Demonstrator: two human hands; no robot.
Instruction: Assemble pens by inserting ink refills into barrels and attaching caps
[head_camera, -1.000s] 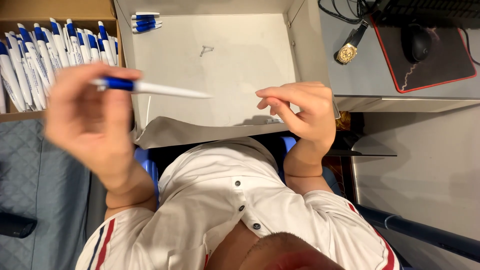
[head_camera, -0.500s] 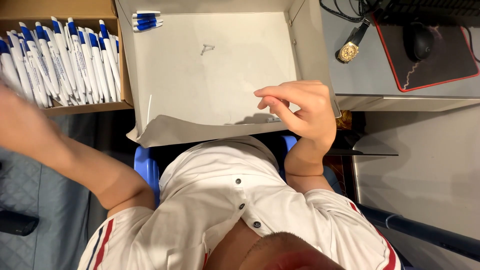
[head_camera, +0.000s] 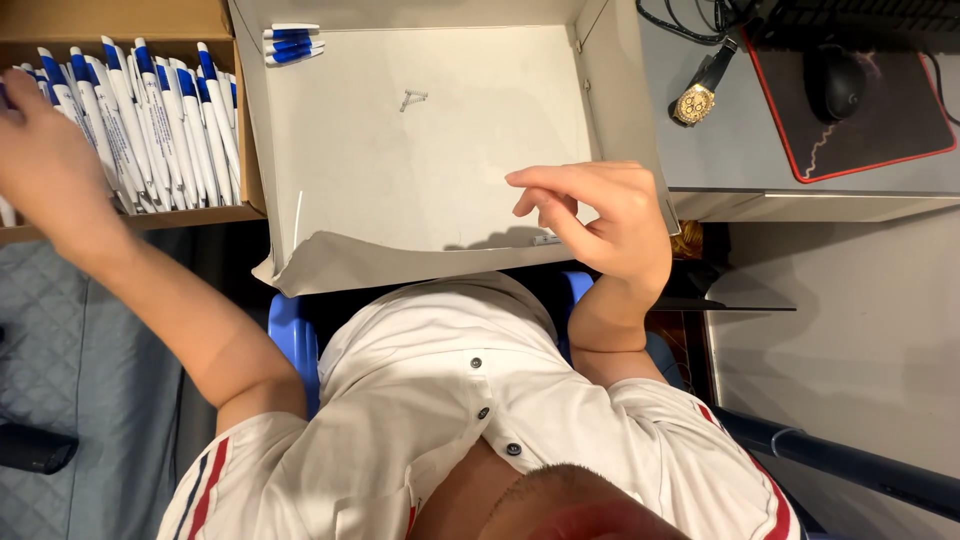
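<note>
Reaching to about 10 o'clock, the left hand (head_camera: 45, 150) is resting on the blue-and-white pens (head_camera: 160, 125) packed in the brown cardboard box (head_camera: 120, 20); whether it is gripping one, cannot tell, fingers blurred and partly out of frame. Right hand (head_camera: 600, 220) is hovering at 2 o'clock over the near edge of the grey open box (head_camera: 440, 150), fingers loosely curled, holding nothing visible. A few pens (head_camera: 292, 45) are lying in the grey box's far-left corner. Wristwatch (head_camera: 700, 90) and mouse (head_camera: 838, 82) are sitting at 1 o'clock.
</note>
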